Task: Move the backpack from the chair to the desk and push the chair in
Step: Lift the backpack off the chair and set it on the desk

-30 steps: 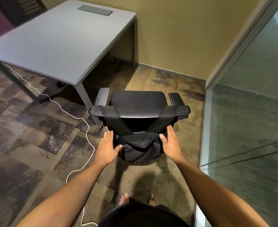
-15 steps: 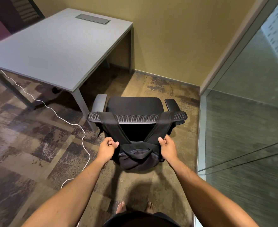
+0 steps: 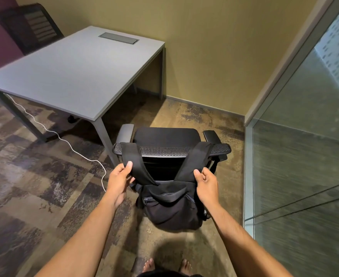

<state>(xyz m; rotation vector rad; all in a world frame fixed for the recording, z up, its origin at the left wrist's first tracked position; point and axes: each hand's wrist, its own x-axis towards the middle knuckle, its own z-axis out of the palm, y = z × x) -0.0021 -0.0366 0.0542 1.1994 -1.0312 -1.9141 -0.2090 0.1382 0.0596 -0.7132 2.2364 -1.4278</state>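
Note:
A black backpack [image 3: 170, 208] hangs behind the black office chair [image 3: 165, 137], its two shoulder straps looped over the top of the mesh backrest. My left hand [image 3: 119, 181] grips the left strap just below the backrest. The right strap is pinched in my right hand [image 3: 206, 183]. The chair stands pulled out from the grey desk [image 3: 70, 70], near the desk's front right leg.
A white cable [image 3: 64, 138] snakes across the carpet from under the desk. A glass partition [image 3: 300, 156] closes off the right side. Another dark chair [image 3: 29, 27] stands behind the desk's far corner. My bare feet [image 3: 166, 265] are on the carpet.
My hands went from open beside the bag to closed on its two straps, and the straps have been lifted a little along the backrest.

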